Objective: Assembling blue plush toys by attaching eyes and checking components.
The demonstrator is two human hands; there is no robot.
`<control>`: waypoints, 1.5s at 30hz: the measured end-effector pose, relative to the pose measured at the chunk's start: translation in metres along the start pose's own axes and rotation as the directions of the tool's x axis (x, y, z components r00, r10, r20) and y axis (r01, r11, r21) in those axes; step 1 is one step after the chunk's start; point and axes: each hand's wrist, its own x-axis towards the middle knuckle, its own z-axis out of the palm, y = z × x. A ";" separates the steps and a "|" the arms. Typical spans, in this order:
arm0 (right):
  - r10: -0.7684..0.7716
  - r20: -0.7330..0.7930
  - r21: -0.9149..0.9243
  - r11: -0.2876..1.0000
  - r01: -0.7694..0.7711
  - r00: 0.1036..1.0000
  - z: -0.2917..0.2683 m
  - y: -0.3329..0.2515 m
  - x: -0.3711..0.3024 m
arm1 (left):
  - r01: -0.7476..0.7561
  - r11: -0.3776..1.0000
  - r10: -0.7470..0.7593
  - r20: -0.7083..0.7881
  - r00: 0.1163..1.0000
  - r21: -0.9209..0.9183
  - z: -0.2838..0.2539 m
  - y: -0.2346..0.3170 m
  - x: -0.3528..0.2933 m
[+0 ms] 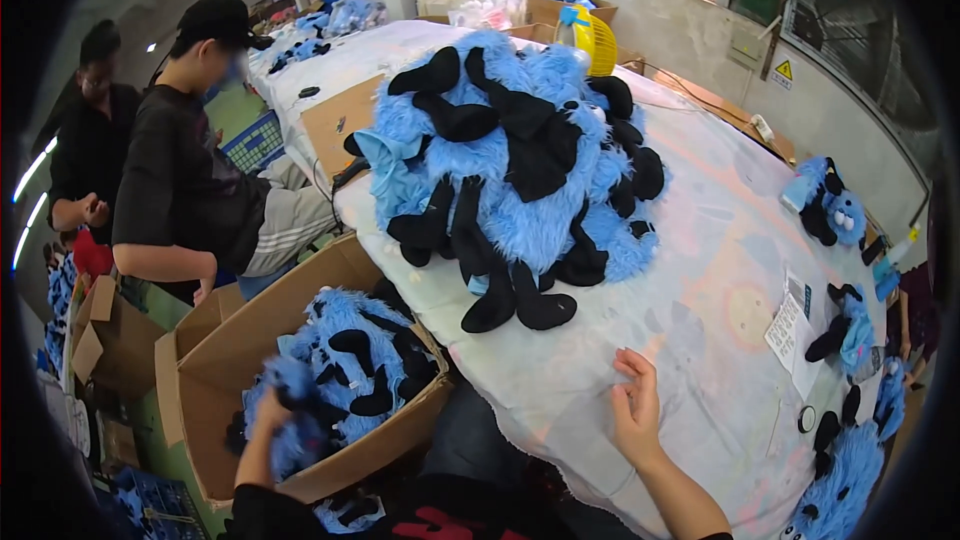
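My left hand (267, 414) is over the near-left corner of an open cardboard box (212, 445), its fingers closed on a blue furry plush toy (290, 378) that is smeared by motion. More blue plush toys (345, 325) with black limbs fill the box below it. My right hand (637, 408) hovers by the near side of the cloth-covered table (690, 340), palm turned inward, fingers loosely apart and nothing in them. Ahead of both hands rises a big heap of limp blue plush toys (540, 215) with black feet and ears.
Two people (180, 170) are on the left, one seated beside the table. A yellow fan (592, 40) stands behind the heap. Paper sheets (792, 345), a tape roll (806, 419) and more plush toys (840, 480) lie at right. Another carton (115, 335) stands far left.
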 end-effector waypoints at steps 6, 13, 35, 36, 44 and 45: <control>0.017 -0.046 -0.015 1.000 -0.018 0.999 0.004 0.008 0.001 | -0.377 0.780 -0.062 0.661 0.748 0.500 0.005 0.111 0.038; 0.028 -0.079 -0.050 0.998 -0.032 0.997 0.001 0.005 0.002 | -0.767 0.631 0.466 -0.736 0.491 -0.113 -0.260 0.385 0.115; 0.067 -0.089 0.090 0.994 -0.059 0.994 0.001 0.010 0.011 | -0.502 0.642 0.459 -0.234 0.857 -0.579 -0.171 0.501 0.246; 0.080 -0.111 0.098 0.993 -0.070 0.991 -0.002 0.007 0.009 | -0.536 0.537 0.455 -0.312 0.834 -0.651 -0.175 0.506 0.218; 0.117 -0.090 0.170 0.980 -0.100 0.989 -0.003 0.008 0.007 | -0.481 0.250 0.312 -0.401 0.861 -0.840 -0.263 0.348 0.086; 0.117 -0.082 0.171 0.980 -0.102 0.990 -0.003 0.006 0.006 | -0.557 0.255 0.341 -0.465 0.817 -0.790 -0.270 0.311 0.075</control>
